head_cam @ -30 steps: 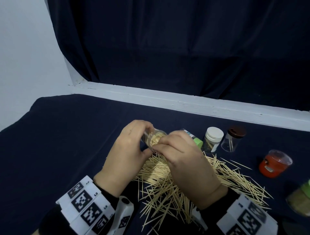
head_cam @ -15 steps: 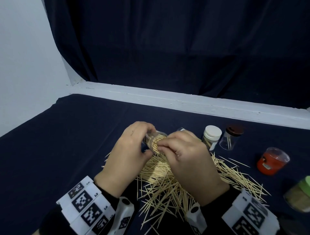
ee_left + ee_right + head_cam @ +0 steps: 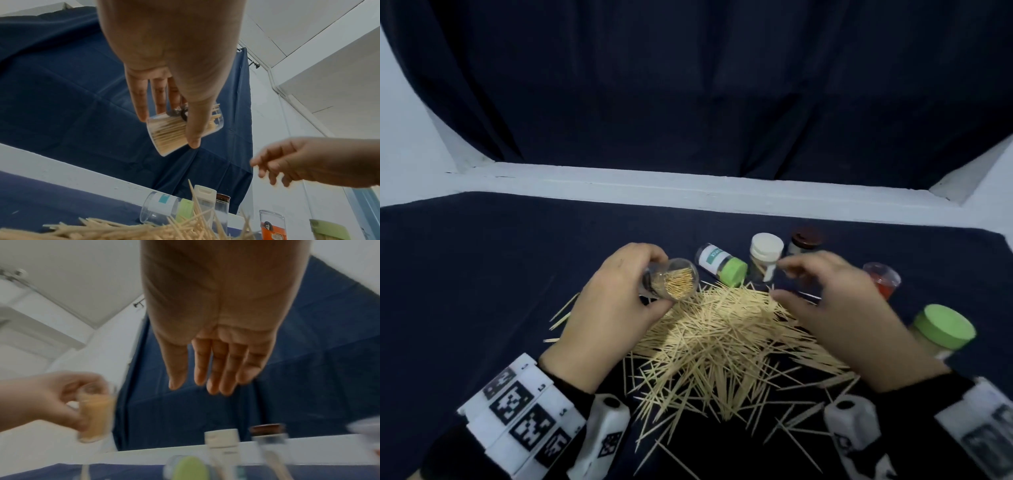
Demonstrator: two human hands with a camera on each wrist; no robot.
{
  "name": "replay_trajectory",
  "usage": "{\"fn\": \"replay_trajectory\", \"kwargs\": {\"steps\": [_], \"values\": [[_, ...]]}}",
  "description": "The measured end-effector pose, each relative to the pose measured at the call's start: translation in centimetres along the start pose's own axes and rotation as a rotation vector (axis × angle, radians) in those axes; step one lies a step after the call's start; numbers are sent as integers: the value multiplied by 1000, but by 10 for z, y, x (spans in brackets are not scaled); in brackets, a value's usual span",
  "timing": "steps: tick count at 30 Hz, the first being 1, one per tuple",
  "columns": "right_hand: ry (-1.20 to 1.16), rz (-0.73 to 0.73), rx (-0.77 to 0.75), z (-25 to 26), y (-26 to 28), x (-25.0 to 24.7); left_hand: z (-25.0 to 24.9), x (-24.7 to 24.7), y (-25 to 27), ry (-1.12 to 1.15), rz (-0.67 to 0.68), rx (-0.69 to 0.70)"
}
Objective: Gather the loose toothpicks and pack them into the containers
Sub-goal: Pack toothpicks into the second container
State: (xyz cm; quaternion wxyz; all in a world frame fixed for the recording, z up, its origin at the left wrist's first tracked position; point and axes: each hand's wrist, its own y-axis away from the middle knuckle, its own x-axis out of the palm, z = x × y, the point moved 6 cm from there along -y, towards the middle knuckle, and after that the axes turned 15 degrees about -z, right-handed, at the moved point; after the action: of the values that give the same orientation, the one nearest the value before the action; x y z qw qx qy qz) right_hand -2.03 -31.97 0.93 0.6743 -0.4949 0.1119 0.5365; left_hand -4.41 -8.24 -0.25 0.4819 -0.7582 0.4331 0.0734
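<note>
My left hand (image 3: 616, 305) grips a clear open container (image 3: 671, 279) packed with toothpicks, tilted with its mouth toward me; the left wrist view shows the same container (image 3: 174, 129) between thumb and fingers. A big pile of loose toothpicks (image 3: 722, 339) covers the dark cloth between my hands. My right hand (image 3: 835, 308) hovers over the pile's right side, fingers relaxed and holding nothing; in the blurred right wrist view its fingers (image 3: 216, 369) hang straight.
Behind the pile lie a tipped green-capped container (image 3: 719, 263), an upright white-capped one (image 3: 765, 253) and a brown-capped one (image 3: 804, 240). A red container (image 3: 883, 281) and a green-lidded jar (image 3: 941, 330) stand at the right. A few stray toothpicks (image 3: 561, 315) lie left.
My right hand has drawn away from the container's mouth to the right and opened. My left hand still holds the container, which has risen a little.
</note>
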Motion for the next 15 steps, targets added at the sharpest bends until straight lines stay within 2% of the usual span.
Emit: {"fn": "replay_trajectory", "kwargs": {"steps": [3, 5, 7, 10, 15], "values": [[227, 255, 167, -52, 8, -19, -2, 3, -1, -6, 24, 8], [400, 444, 151, -72, 23, -24, -4, 4, -1, -11, 40, 18], [510, 564, 93, -83, 38, -23, -5, 5, 0, -15, 50, 26], [577, 617, 12, -90, 51, -13, -7, 7, -1, -16, 53, 36], [607, 649, 4, -90, 54, 5, -10, 10, 0, -14, 65, 49]]}}
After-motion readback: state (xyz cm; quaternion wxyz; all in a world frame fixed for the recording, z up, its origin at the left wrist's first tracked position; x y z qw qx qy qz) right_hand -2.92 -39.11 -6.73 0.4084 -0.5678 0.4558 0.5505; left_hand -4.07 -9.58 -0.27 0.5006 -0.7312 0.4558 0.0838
